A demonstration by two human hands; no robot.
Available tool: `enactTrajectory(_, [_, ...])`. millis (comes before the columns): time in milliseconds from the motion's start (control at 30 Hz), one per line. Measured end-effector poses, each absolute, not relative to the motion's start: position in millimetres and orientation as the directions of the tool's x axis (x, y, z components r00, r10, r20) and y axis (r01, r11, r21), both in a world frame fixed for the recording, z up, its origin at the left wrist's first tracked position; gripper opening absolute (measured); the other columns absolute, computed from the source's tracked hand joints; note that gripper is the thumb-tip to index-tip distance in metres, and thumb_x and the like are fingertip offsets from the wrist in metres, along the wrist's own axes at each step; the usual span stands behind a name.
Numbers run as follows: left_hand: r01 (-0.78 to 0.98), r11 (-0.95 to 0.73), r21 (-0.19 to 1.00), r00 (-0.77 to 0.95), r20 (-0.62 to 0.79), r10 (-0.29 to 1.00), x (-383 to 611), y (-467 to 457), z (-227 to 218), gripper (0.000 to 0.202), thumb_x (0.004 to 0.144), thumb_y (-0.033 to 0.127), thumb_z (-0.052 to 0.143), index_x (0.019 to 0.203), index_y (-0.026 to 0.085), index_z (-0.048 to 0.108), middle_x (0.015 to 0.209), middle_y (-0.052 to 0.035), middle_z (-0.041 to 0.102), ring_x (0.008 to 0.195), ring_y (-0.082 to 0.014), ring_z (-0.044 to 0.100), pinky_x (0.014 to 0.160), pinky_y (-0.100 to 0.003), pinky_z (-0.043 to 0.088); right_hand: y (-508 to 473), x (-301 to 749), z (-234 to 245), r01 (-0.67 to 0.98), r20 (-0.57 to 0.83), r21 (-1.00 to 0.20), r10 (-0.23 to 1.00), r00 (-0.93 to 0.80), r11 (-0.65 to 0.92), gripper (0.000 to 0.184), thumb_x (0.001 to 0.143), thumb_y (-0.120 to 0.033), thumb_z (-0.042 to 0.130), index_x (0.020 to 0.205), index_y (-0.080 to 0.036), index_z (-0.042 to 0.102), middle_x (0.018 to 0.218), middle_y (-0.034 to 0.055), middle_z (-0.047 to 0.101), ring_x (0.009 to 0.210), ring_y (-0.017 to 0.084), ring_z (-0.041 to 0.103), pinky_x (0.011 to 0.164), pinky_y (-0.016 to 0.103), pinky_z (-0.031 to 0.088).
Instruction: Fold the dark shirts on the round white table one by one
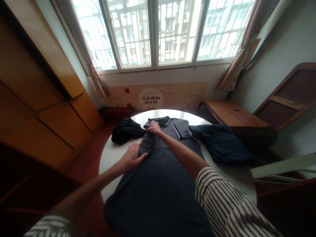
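Observation:
A dark grey polo shirt with white trim on its collar and sleeve cuff lies spread on the round white table, its hem toward me. On its left side, a sleeve and strip of cloth are turned inward. At the upper left, beside the collar, my right hand is closed on the shirt's fabric, the fingertips partly hidden. Lower down, my left hand rests against the left edge, thumb spread apart from the fingers and lying over the cloth.
A black bundled cloth lies left of the collar. Folded dark navy fabric hangs toward the table's right edge. Beyond are a wooden bench, a printed panel below the window, and wooden cabinets at left.

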State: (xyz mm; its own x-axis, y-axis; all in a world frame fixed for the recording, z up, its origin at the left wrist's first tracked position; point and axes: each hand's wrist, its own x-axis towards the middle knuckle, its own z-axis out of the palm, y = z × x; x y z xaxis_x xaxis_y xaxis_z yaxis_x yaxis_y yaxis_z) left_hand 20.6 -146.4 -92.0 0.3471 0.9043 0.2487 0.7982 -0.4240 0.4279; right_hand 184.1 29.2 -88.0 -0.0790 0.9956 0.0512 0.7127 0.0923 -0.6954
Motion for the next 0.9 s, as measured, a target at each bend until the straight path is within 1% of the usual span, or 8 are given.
enactTrajectory(67, [0.86,-0.379,0.342,0.331,0.194,0.924,7.2,-201.2,-99.6,0.066,0.086,0.056,0.06,0.132,0.011,0.05,0.124,-0.0166,0.057,0.121,-0.0339,0.052,0.106,-0.052,0.041,25.1,177.8,-90.0,0.764,0.068,-0.633,0.992,-0.103,0.123,0.042,0.075,-0.019,0.072,0.116,-0.013,0.064,0.12,0.0183,0.062,0.109,0.032,0.062,0.09,0.036,0.049])
enactTrajectory(167, [0.915,-0.32,0.246,0.294,0.138,0.946,-1.7,-266.4,-114.5,0.066,0.085,0.057,0.06,0.135,0.015,0.049,0.127,-0.0156,0.055,0.12,-0.0334,0.053,0.102,-0.049,0.045,20.2,169.3,-92.5,0.794,0.093,-0.583,0.986,-0.142,0.169,0.032,0.081,-0.016,0.065,0.113,-0.015,0.067,0.13,0.0196,0.055,0.12,0.034,0.056,0.097,0.039,0.046])
enactTrajectory(300, [0.961,-0.238,0.139,0.222,0.12,0.968,-12.9,-302.2,-131.7,0.042,0.092,0.03,0.044,0.131,0.014,0.052,0.116,-0.0146,0.061,0.109,-0.029,0.06,0.095,-0.043,0.05,24.2,166.3,-88.8,0.78,0.097,-0.604,0.987,-0.13,0.162,0.023,0.09,-0.02,0.056,0.107,-0.014,0.07,0.125,0.0201,0.06,0.121,0.034,0.057,0.098,0.041,0.045])
enactTrajectory(433, [0.985,-0.131,0.113,0.134,-0.02,0.991,-32.9,-302.0,-129.9,0.045,0.087,0.016,0.038,0.131,0.009,0.05,0.113,-0.018,0.065,0.103,-0.0281,0.064,0.093,-0.041,0.05,42.9,177.8,-74.6,0.702,0.086,-0.708,0.996,-0.016,0.073,0.027,0.097,-0.029,0.052,0.112,-0.012,0.067,0.118,0.0177,0.064,0.114,0.029,0.061,0.096,0.044,0.047])
enactTrajectory(567, [0.981,0.004,0.195,0.056,-0.299,0.953,-47.0,-294.9,-107.2,0.034,0.086,0.019,0.041,0.118,0.019,0.055,0.098,-0.0104,0.07,0.094,-0.0264,0.068,0.084,-0.035,0.051,63.8,201.6,-60.9,0.525,0.061,-0.851,0.994,0.092,0.004,0.028,0.097,-0.037,0.057,0.114,-0.016,0.063,0.116,0.008,0.065,0.103,0.021,0.064,0.089,0.042,0.053])
enactTrajectory(633, [0.961,0.046,0.273,0.06,-0.367,0.928,-49.0,-293.8,-92.4,0.028,0.086,0.026,0.045,0.111,0.023,0.056,0.09,-0.0071,0.071,0.088,-0.026,0.068,0.079,-0.034,0.051,71.3,213.7,-57.1,0.405,0.036,-0.914,0.991,0.128,-0.019,0.028,0.096,-0.037,0.058,0.114,-0.016,0.063,0.111,0.0068,0.065,0.094,0.019,0.065,0.081,0.038,0.056])
enactTrajectory(767, [0.834,0.084,0.545,0.138,-0.354,0.925,-42.4,-304.4,-64.6,0.033,0.089,0.039,0.046,0.118,0.029,0.056,0.093,-0.0044,0.072,0.089,-0.0252,0.068,0.076,-0.033,0.055,80.6,233.4,-50.9,0.177,-0.025,-0.983,0.987,0.157,-0.053,0.029,0.097,-0.036,0.059,0.116,-0.014,0.061,0.107,0.0063,0.065,0.086,0.016,0.065,0.074,0.034,0.057])
enactTrajectory(900, [0.737,0.017,0.676,0.247,-0.292,0.924,-8.8,-325.9,-42.8,0.047,0.088,0.043,0.052,0.134,0.034,0.049,0.111,-0.005,0.07,0.095,-0.0245,0.067,0.079,-0.033,0.059,87.7,253.7,-39.3,0.024,-0.061,-0.998,0.99,0.13,-0.065,0.032,0.096,-0.035,0.059,0.121,-0.016,0.059,0.116,0.0081,0.063,0.095,0.019,0.065,0.08,0.038,0.057])
